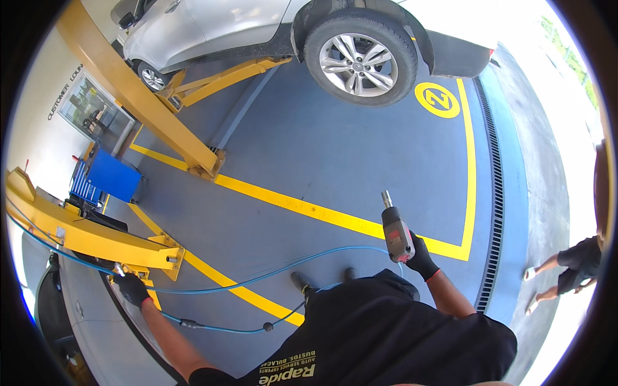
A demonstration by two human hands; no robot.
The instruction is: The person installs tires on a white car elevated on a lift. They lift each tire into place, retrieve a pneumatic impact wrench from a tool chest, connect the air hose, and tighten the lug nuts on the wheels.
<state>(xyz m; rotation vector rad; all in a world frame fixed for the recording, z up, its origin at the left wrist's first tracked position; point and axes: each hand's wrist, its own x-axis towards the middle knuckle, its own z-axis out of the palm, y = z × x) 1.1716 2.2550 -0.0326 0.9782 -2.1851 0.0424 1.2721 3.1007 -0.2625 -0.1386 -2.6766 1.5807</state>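
Note:
My right hand point(422, 258), in a black glove, grips the handle of a pneumatic impact wrench point(397, 238). A silver socket on its front end points away from me. A blue air hose point(283, 262) runs from near the wrench's handle across to the left. My left hand point(133, 290), also gloved in black, is closed around the hose at the far left, beside a metal fitting point(118, 269). Another length of hose with a dark coupling point(188, 323) hangs below. The palm side of my left hand is hidden.
A silver car point(212, 29) is raised on yellow lift arms point(225, 80), its rear wheel point(359, 61) facing me. Yellow posts point(138, 96) and a blue tool cabinet point(114, 175) stand left. Another vehicle point(96, 321) is lower left. A person point(576, 270) stands right, beyond the floor drain point(494, 193).

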